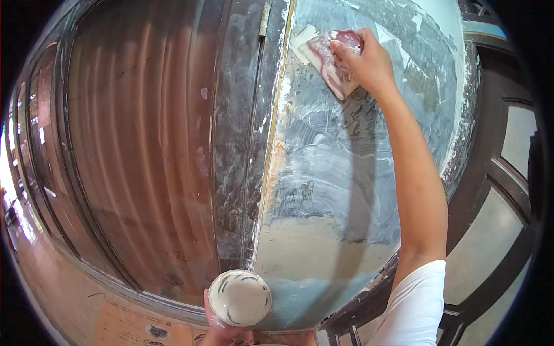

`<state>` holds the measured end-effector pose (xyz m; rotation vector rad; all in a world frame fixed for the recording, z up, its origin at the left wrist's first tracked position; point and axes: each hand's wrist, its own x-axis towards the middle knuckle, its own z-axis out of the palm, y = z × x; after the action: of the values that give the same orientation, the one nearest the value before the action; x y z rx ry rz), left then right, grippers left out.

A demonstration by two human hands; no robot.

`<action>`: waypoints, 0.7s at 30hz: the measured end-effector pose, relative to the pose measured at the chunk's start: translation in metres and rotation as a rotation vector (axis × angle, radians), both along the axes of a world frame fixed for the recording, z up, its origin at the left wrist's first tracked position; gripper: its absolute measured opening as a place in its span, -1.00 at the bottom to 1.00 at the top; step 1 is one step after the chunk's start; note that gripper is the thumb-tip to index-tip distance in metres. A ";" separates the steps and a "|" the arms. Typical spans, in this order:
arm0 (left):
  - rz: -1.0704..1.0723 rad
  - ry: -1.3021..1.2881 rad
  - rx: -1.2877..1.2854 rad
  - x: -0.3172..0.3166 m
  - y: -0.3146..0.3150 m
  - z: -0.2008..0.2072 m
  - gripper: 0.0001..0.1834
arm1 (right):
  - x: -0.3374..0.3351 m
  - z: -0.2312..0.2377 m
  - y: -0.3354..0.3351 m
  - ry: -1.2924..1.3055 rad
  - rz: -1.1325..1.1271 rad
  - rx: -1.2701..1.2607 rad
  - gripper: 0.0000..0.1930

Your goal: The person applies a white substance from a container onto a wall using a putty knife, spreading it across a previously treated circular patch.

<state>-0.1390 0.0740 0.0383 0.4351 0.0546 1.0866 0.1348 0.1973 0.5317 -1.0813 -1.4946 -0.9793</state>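
Note:
My right hand (369,60) is raised high and closed around a flat maroon putty spreader (339,68), its face smeared with white putty. The spreader's left edge rests against the grey patchy wall (329,155), close to the door frame, beside a thick fresh streak of white putty (304,41). Low in front of me, my left hand (218,330) supports a round bowl (268,303) from below and its left side. Creamy white putty (238,297) with dark curved streaks shows inside; most of that hand's fingers are hidden behind the bowl.
Left of the wall stands a dark-framed door (236,144) with a hinge and a brown glazed panel (138,144). A dark wooden panelled frame (479,213) borders the wall at right. A printed cardboard sheet (133,324) lies on the floor at lower left.

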 end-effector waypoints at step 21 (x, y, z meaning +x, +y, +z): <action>0.034 0.081 0.029 -0.002 -0.004 -0.008 -0.04 | -0.005 -0.011 -0.014 -0.043 -0.021 0.025 -0.43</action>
<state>-0.1408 0.0696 0.0301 0.5061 0.1181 1.1040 0.1297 0.1829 0.5211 -1.0658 -1.5041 -1.0393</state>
